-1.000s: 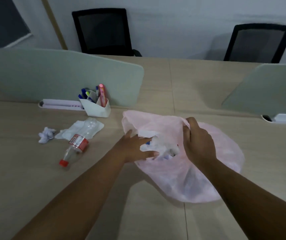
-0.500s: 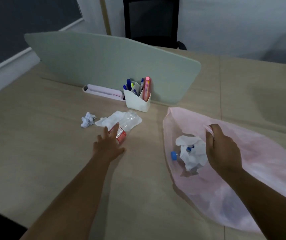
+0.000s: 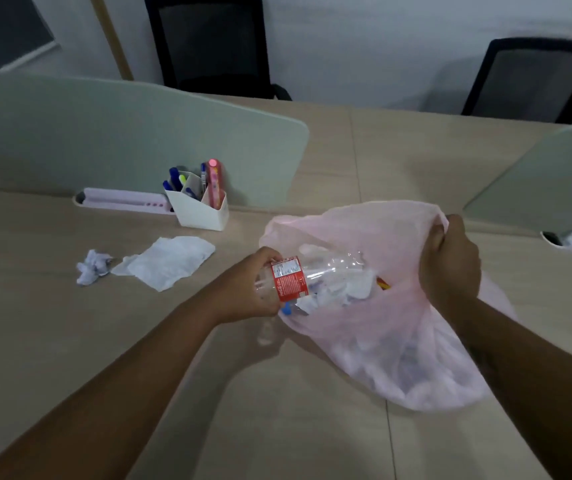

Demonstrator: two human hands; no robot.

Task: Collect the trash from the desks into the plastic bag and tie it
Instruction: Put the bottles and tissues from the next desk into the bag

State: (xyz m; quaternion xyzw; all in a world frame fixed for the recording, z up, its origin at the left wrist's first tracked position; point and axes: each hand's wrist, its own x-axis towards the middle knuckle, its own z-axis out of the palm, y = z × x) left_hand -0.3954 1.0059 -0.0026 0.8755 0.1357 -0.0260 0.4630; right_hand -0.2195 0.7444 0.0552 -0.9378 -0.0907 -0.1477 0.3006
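A pink plastic bag [image 3: 398, 348] lies on the desk with its mouth open to the left; crumpled paper and a blue cap show inside. My right hand [image 3: 450, 268] grips the bag's upper rim and holds it up. My left hand [image 3: 253, 289] grips the neck end of a clear plastic bottle [image 3: 315, 275] with a red label, its far end pushed into the bag's mouth. A flat white tissue [image 3: 170, 261] and a small crumpled paper ball [image 3: 92, 266] lie on the desk to the left.
A white pen holder [image 3: 201, 211] with markers stands behind the tissue, beside a long white tray [image 3: 121, 199]. Grey-green divider panels [image 3: 121, 140] rise at the back left and right. Two black chairs [image 3: 211, 46] stand behind the wooden desk [image 3: 277, 427].
My left hand reached left to the bottle, picked it up and carried it right into the bag's mouth. My right hand has kept hold of the bag's rim.
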